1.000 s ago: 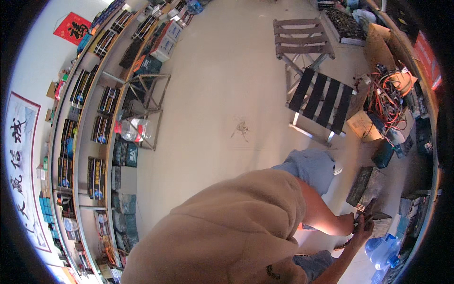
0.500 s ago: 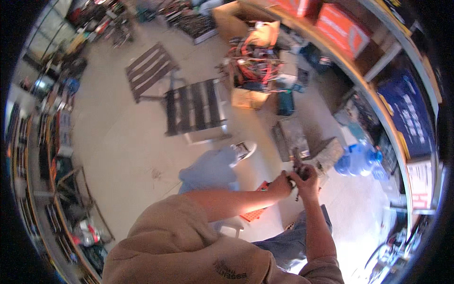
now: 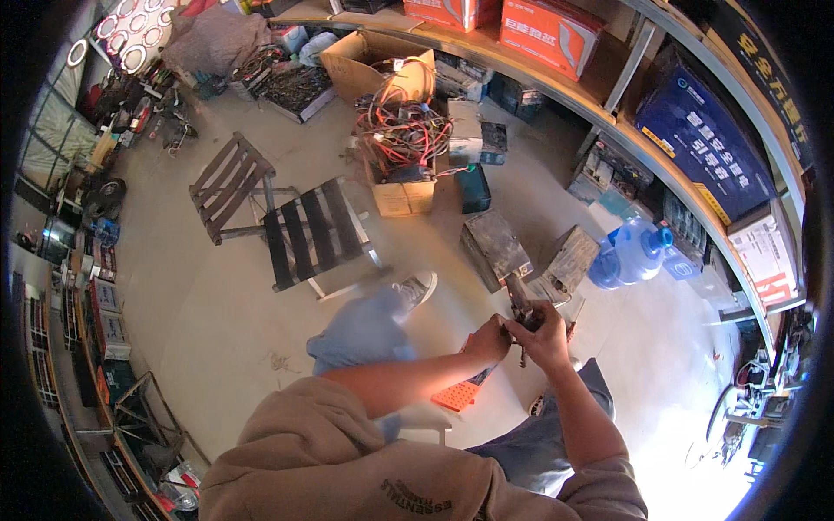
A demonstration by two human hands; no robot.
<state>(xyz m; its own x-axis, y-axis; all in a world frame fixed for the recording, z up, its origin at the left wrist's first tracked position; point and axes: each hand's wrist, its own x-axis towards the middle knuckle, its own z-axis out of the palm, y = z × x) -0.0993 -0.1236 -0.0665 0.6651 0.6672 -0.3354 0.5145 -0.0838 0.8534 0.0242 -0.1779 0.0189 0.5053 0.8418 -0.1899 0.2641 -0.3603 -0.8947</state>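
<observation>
My two hands meet in front of me above the floor. My right hand (image 3: 542,335) is closed around a dark, elongated piece (image 3: 519,293) that looks like worn metal; its kind is not clear. One end of the piece points away from me, and a short stub shows below the fingers. My left hand (image 3: 490,339) is closed against the near side of the same piece, its fingertips partly hidden. Just beyond the hands stand two dusty, block-shaped batteries (image 3: 493,247) on the floor. An orange perforated object (image 3: 455,396) lies below my left forearm.
Two slatted folding stools (image 3: 314,233) stand ahead to the left. A cardboard box (image 3: 405,198) overflows with red and black cables. Blue water jugs (image 3: 627,253) are at the right, by a shelf (image 3: 599,113) with orange and blue boxes. Another shelf lines the left.
The view has swung to the right and sharpened, so the surroundings sit farther left. My hands keep their grip on the dark piece.
</observation>
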